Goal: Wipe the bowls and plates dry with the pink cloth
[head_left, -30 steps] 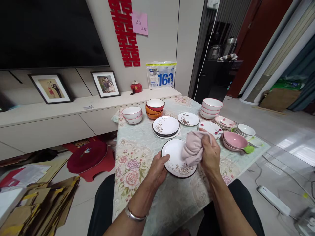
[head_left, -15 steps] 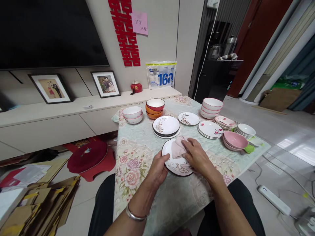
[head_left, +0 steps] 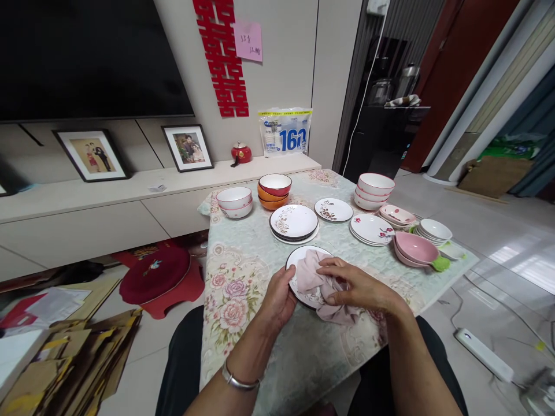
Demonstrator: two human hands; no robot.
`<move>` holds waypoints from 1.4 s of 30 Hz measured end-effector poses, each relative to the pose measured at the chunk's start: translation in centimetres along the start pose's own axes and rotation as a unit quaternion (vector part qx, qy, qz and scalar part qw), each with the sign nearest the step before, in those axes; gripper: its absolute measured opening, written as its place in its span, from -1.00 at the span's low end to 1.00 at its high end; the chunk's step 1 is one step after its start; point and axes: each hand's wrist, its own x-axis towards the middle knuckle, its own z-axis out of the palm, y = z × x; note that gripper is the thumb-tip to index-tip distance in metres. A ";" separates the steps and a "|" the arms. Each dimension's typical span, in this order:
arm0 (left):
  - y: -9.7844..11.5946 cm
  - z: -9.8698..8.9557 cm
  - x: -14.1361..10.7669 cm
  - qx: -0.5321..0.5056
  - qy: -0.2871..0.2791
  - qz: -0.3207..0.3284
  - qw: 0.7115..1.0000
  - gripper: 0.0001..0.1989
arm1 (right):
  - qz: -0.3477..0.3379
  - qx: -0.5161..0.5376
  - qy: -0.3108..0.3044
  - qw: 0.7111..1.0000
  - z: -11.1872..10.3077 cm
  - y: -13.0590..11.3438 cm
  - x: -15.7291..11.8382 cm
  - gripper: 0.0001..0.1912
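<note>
A white plate (head_left: 299,255) with a dark rim and a brown flower pattern is tilted toward me above the near part of the table. My left hand (head_left: 280,294) grips its left edge, thumb on the face and fingers underneath. Across the plate lies a crumpled pale pink cloth (head_left: 313,274), which hides much of its surface and drapes past the near right edge. My right hand (head_left: 353,283) has its fingers closed on the cloth over the plate's right side. Just beyond stand stacked plates (head_left: 293,221) with a similar pattern.
On the flowered tablecloth (head_left: 236,289) are a lone plate (head_left: 333,210), white bowls (head_left: 235,202), orange and red bowls (head_left: 274,192), flower plates (head_left: 372,229), tall stacked bowls (head_left: 375,190) and pink dishes (head_left: 416,248). A red stool (head_left: 156,277) stands left of the table.
My right hand has turned and shifted slightly right on the plate. The cloth has spread out, covering more of the plate and hanging over its near edge. The left hand keeps its hold.
</note>
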 end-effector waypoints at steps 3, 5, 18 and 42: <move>0.0 0.0 0.0 0.003 0.000 -0.002 1.000 -0.77 | 0.027 0.012 -0.022 0.999 -0.3 0.3 -0.3 -0.22; 0.0 -0.1 0.1 0.001 -0.006 -0.005 1.000 -0.75 | 0.041 0.001 -0.026 0.999 -0.1 0.4 -0.3 -0.15; -0.1 -0.1 0.1 -0.010 0.022 -0.010 1.000 -0.75 | 0.080 -0.172 0.171 0.967 2.3 0.2 2.2 -0.72; 0.1 -0.1 0.1 -0.048 0.011 -0.010 0.999 -0.77 | 0.098 -0.239 0.235 0.937 4.2 -0.5 3.6 -0.65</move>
